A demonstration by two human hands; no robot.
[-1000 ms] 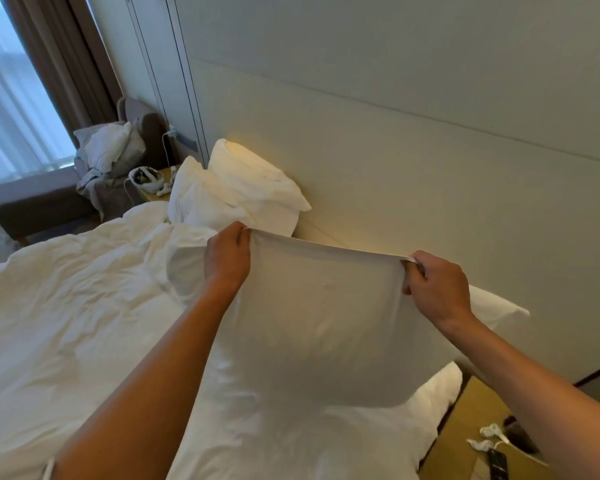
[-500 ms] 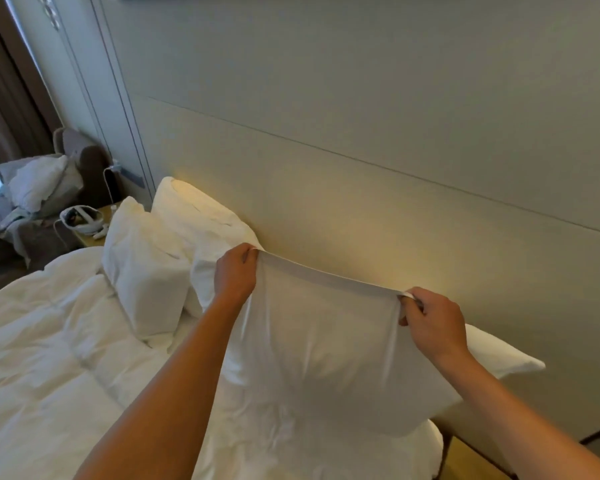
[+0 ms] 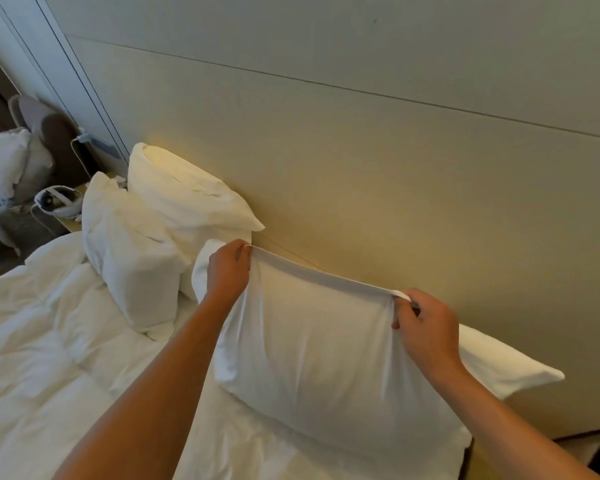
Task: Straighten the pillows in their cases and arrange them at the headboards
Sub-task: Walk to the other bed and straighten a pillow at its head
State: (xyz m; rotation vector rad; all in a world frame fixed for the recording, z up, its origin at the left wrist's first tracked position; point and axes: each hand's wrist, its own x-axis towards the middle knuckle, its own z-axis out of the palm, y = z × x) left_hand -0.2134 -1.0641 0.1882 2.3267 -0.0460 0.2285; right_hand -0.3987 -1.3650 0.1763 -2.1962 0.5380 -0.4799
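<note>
Up near the headboard [image 3: 361, 202], a white pillow [image 3: 319, 358] in its case is held upright over the bed, its top hem stretched taut between two hands. The left hand [image 3: 227, 270] pinches the hem's left corner with curled fingers; the right hand [image 3: 426, 327] grips the right corner the same way, a fold of fabric poking out above its knuckles. The pillow's lower edge rests on the white duvet [image 3: 49, 358], which lies rumpled across the mattress.

Behind the held pillow, a second pillow [image 3: 499, 368] leans against the headboard, its corner jutting out to the right. To the left, two more pillows stand close together: one [image 3: 187, 199] propped against the headboard, the other [image 3: 136, 258] just in front of it, sagging onto the duvet.

The headboard is a broad, pale padded panel with a horizontal seam, lit warmly from below. At far left, a bedside table [image 3: 68, 221] carries a white headset-like device [image 3: 58, 200] with cables. Beyond it, an armchair [image 3: 42, 133] holds a heap of pale fabric [image 3: 7, 168].
</note>
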